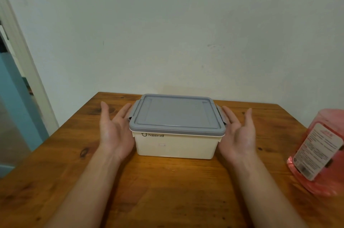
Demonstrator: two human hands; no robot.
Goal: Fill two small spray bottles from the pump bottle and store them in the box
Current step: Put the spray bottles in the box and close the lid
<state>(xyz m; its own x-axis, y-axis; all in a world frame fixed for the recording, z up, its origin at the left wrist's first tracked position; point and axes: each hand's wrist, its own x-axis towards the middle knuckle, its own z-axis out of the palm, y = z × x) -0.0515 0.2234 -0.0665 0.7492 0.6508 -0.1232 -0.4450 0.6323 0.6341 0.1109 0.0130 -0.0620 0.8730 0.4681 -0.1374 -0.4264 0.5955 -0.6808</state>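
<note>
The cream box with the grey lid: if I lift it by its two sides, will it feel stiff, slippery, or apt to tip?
The box looks like hard moulded plastic, so probably stiff. Its smooth walls may slip under flat palms. Low, wide and flat on the table, it seems unlikely to tip.

The single head-worn camera is looking forward and down from above the near side of the wooden table (167,190), facing the far wall (167,23). It is sitting close, centring the box (175,146), with the wide lens bending the door frame (24,56) at left and cropping the pink bottle (320,153) at right.
</note>
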